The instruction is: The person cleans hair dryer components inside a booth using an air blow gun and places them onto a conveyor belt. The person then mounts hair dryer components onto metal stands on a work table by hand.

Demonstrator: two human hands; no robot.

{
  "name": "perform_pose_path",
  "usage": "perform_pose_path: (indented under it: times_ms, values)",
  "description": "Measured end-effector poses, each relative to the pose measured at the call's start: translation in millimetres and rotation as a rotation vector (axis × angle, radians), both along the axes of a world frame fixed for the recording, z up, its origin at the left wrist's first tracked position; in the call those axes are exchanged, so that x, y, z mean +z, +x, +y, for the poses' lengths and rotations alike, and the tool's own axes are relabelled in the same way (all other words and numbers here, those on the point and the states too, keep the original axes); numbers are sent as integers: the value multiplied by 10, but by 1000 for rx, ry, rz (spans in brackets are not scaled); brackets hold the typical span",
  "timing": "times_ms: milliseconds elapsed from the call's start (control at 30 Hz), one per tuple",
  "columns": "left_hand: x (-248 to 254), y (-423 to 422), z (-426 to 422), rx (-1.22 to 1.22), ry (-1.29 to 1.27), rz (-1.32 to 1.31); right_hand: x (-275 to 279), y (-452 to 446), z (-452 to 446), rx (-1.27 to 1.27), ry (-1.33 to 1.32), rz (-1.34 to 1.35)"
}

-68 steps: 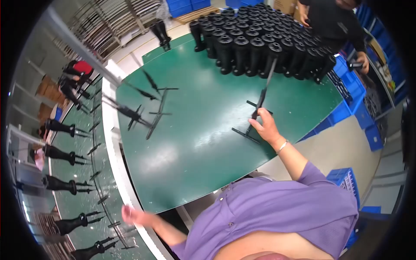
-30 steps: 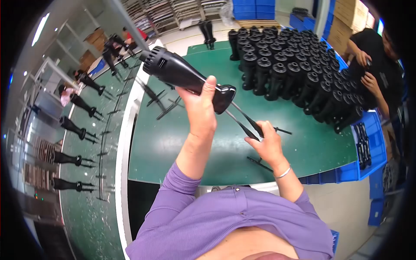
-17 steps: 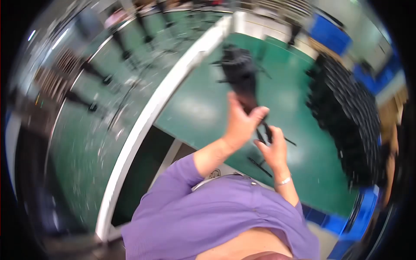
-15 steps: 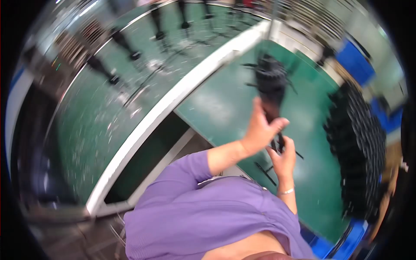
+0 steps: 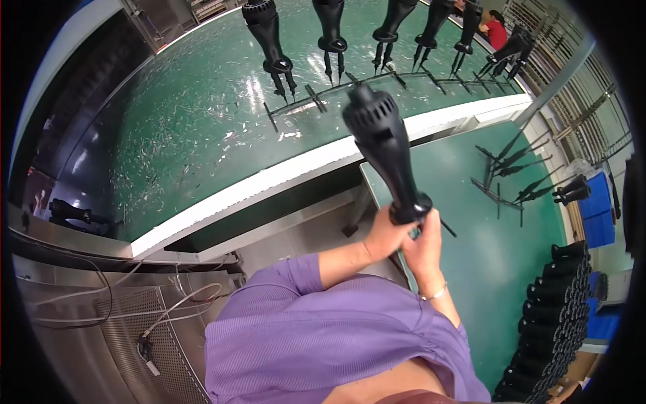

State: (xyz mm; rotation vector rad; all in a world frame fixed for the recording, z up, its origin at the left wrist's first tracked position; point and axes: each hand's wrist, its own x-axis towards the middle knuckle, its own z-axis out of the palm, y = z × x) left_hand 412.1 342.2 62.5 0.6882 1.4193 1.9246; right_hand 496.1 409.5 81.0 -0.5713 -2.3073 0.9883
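Observation:
A black plastic housing (image 5: 387,151) with a slotted head and a narrower neck is held tilted, slotted end up, in front of the white conveyor edge. My left hand (image 5: 387,234) is closed round its bottom end, just under the rounded collar. Close beside it, my right hand (image 5: 425,249) is closed at the same lower end, its fingers partly hidden. A thin black rod (image 5: 444,222) sticks out just right of my right hand. Similar black housings (image 5: 267,37) stand upright on pronged black racks (image 5: 316,99) on the green conveyor.
A green side table (image 5: 464,222) lies to my right, with an unloaded black rack (image 5: 505,168) on it. Many black housings (image 5: 555,316) are stacked at its right edge. Blue bins (image 5: 597,209) stand beyond. A person in red (image 5: 496,32) is at the far end. Cables (image 5: 168,313) hang lower left.
My view has turned left, toward the conveyor. The housing has moved from over the side table to before the conveyor edge. My hands are now closer together at its lower end.

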Motion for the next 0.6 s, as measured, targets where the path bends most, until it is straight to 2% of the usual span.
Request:
perform_pose_path:
  times_ms: [33, 67, 100, 133, 167, 200, 267, 333, 367, 400, 433, 467, 533, 567, 600]
  values:
    - [40, -188, -59, 65, 53, 8, -27, -150, 21, 102, -2, 73]
    - [124, -444, -141, 151, -13, 29, 165, -245, -7, 214, 124, 107]
    - [244, -737, -255, 239, -80, 52, 226, -314, -38, 187, 135, 102]
    - [408, -1002, -412, 401, -7, 52, 228, -349, -10, 192, 142, 78]
    - [535, -1352, -608, 475, 70, 234, 217, -356, 68, 195, 148, 55]
    - [611, -1665, -852, 523, 120, 289, 144, -340, 176, 148, 156, 24]
    - [749, -2181, -1334, 662, -61, 441, -55, -242, 428, 45, 154, -10]
    - [614, -2683, -1700, 705, -172, 446, -379, -19, 774, -87, -13, -4]
    - [428, -2953, -1850, 685, -194, 409, -445, 107, 883, -173, -234, 14]
    - [29, -3302, -2080, 682, -276, 371, -511, 240, 1007, -273, -384, 42]
    - [-278, -3595, -2121, 647, -345, 339, -546, 395, 1177, -332, -361, 16]
    - [-251, -3543, -2000, 718, -199, 343, -559, 549, 1310, -432, -403, 19]
    - [-492, -3880, -1898, 704, -23, 146, -643, 844, 1544, -629, -527, 143]
    - [-525, -3942, -1771, 678, 101, 173, -660, 971, 1659, -744, -500, 167]
    - [-545, -4071, -1700, 632, 80, 288, -777, 1100, 1815, -838, -502, 234]
